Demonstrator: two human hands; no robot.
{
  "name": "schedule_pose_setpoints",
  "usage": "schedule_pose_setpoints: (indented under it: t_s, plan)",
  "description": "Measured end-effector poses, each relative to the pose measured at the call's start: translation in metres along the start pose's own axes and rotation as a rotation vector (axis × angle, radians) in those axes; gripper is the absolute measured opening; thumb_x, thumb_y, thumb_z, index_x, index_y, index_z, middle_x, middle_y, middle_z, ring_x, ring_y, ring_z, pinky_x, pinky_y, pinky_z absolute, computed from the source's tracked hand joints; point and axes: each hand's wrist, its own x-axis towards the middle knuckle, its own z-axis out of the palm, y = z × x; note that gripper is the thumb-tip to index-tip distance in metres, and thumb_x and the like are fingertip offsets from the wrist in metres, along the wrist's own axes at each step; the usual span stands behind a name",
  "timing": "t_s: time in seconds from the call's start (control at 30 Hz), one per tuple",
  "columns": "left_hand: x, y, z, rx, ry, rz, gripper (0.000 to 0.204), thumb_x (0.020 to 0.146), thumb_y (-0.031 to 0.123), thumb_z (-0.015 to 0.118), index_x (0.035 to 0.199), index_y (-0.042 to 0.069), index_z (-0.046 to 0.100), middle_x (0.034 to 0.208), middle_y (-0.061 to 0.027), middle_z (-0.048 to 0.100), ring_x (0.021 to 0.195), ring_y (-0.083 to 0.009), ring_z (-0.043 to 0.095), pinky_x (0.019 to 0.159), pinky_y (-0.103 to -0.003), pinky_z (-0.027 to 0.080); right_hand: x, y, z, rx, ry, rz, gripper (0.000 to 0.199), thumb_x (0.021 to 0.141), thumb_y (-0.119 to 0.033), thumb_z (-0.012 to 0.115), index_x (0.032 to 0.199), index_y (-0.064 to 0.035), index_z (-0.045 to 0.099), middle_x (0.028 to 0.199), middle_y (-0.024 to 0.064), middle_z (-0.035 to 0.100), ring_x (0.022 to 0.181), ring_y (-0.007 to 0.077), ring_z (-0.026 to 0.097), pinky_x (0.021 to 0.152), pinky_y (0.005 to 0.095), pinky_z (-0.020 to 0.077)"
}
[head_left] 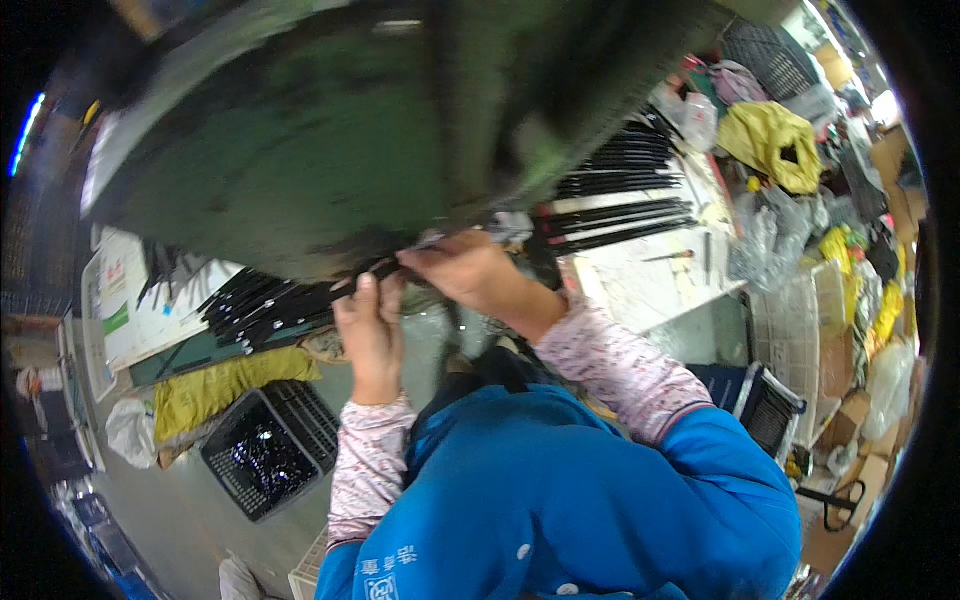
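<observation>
Under the rim of a large dark-green machine housing (300,160), my two hands are close together. My left hand (372,325) has its fingers closed around a slim black rod (384,268), thumb pointing up. Just to its right and a little higher, my right hand (478,272) pinches the same rod near its right end. Blur and the fingers hide the rod's tip. Beside my left hand, a pile of black rods (265,308) lies on the left white tabletop (130,290). More black rods (625,215) lie in rows to the right of my right hand.
A black crate of small shiny parts (262,455) stands on the floor at left, below a yellow sack (230,385). At right are a white table (650,285), a white basket (800,320), plastic bags (770,235) and a yellow bag (770,140). The green housing overhangs my hands.
</observation>
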Motion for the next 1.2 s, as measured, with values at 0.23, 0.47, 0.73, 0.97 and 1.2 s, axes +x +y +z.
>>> schedule_pose_setpoints:
  t_s: [0.23, 0.47, 0.73, 0.97, 1.2]
  plan:
    - [0.003, -0.002, -0.002, -0.024, -0.039, -0.053, 0.025, 0.094, 0.015, 0.060, 0.112, 0.000, 0.052, 0.101, -0.0163, 0.065, 0.091, -0.0279, 0.067, 0.083, -0.036, 0.057, -0.129, 0.074, 0.020, -0.289, -0.209, 0.347, 0.010, 0.072, -0.012, 0.064, 0.077, -0.0030, 0.068, 0.092, 0.0151, 0.062, 0.085, 0.0285, 0.064, 0.067, 0.0382, 0.0555]
    - [-0.021, -0.025, -0.023, 0.304, -0.136, -0.323, 0.027, 0.093, 0.022, 0.061, 0.110, 0.001, 0.056, 0.095, -0.0125, 0.066, 0.083, -0.0247, 0.067, 0.078, -0.034, 0.057, -0.166, 0.111, 0.011, -0.385, -0.372, 0.404, 0.014, 0.072, -0.012, 0.059, 0.082, -0.0032, 0.062, 0.096, 0.0115, 0.059, 0.090, 0.0269, 0.059, 0.071, 0.0364, 0.0521]
    - [-0.038, -0.073, 0.025, 1.045, -0.487, 0.534, 0.034, 0.091, 0.003, 0.052, 0.124, -0.002, 0.049, 0.114, -0.0121, 0.062, 0.100, -0.0210, 0.060, 0.090, -0.033, 0.048, -0.020, -0.048, -0.001, 0.242, 0.013, -0.040, 0.037, 0.074, -0.021, 0.066, 0.107, -0.0046, 0.062, 0.095, 0.0064, 0.061, 0.090, 0.0222, 0.061, 0.074, 0.0348, 0.0517]
    - [-0.044, 0.022, -0.013, 0.149, 0.003, 0.252, 0.022, 0.098, 0.019, 0.053, 0.110, 0.000, 0.053, 0.108, -0.0172, 0.064, 0.088, -0.0187, 0.065, 0.075, -0.028, 0.056, -0.052, 0.035, -0.036, -0.130, -0.189, 0.373, 0.043, 0.077, -0.036, 0.071, 0.104, -0.0046, 0.064, 0.102, 0.0134, 0.061, 0.103, 0.0340, 0.052, 0.097, 0.0517, 0.0318]
    - [-0.067, 0.056, 0.012, 0.705, -0.241, -0.077, 0.018, 0.090, 0.013, 0.064, 0.096, -0.003, 0.062, 0.087, -0.0157, 0.066, 0.081, -0.0228, 0.065, 0.071, -0.030, 0.052, -0.009, 0.019, -0.025, 0.047, 0.063, 0.224, 0.028, 0.074, -0.027, 0.072, 0.097, -0.0107, 0.067, 0.103, 0.0062, 0.064, 0.100, 0.0274, 0.055, 0.093, 0.0469, 0.0346]
